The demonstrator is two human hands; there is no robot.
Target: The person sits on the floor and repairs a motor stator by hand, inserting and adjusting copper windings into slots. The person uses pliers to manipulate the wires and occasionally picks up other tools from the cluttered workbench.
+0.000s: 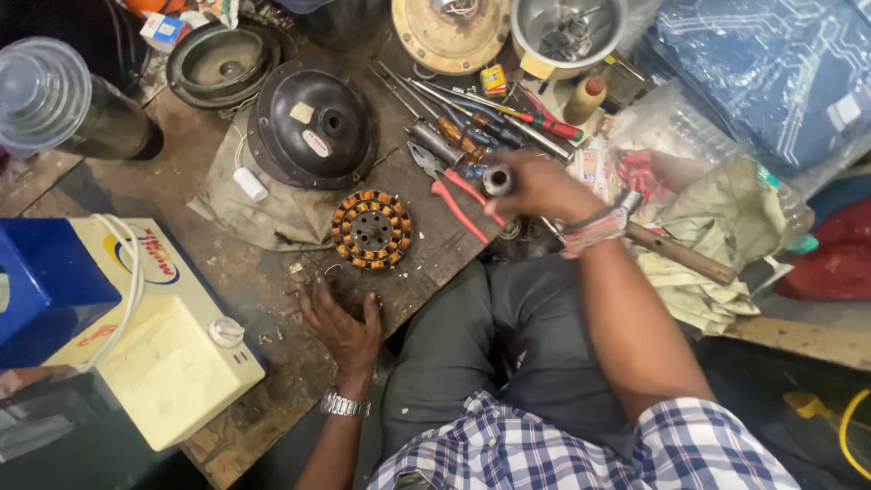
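Right now the right hand is closed around a small metal tube, held just above the red pliers near the middle of the table. The left hand lies flat w/ fingers spread on the table edge, holding nothing, just below the copper coil ring. The tube could slip & fall into the tool pile, b/c only the fingertips pinch it. The hammer is partly hidden under the wrist. What is inside the tube is too small to see.
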